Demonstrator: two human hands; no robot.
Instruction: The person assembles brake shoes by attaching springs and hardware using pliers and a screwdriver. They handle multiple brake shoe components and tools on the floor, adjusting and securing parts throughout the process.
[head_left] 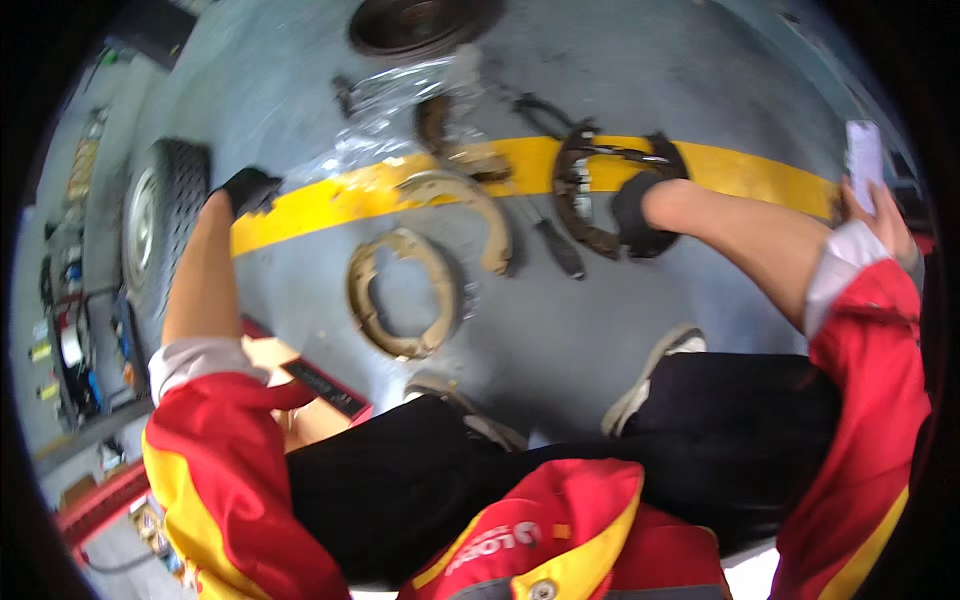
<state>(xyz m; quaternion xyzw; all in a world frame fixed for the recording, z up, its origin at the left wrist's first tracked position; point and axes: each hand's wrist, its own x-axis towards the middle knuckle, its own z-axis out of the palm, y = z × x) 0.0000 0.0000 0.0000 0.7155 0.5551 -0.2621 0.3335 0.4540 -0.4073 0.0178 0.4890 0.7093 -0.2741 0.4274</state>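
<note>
My right hand [640, 215], in a black glove, is closed around the right side of a dark, worn brake shoe assembly [572, 185] on the floor. A spring and an adjuster bar join its two curved shoes. Off to the left, my left hand [250, 190], also black-gloved, hovers near the edge of the yellow stripe; its fingers are blurred. Between my hands lie a pair of tan brake shoes [441, 290] forming a ring, and a single tan shoe [490, 225]. A screwdriver [558, 248] and black-handled pliers [543, 115] rest close to the dark assembly.
Crumpled clear plastic [400, 105] lies beyond the shoes, with a rusty brake drum [415, 25] farther back. A wheel with tire [170, 220] stands at left. By my left knee is an open red-edged box [300, 390]. At right, another person's hand [890, 225] holds a phone [862, 155].
</note>
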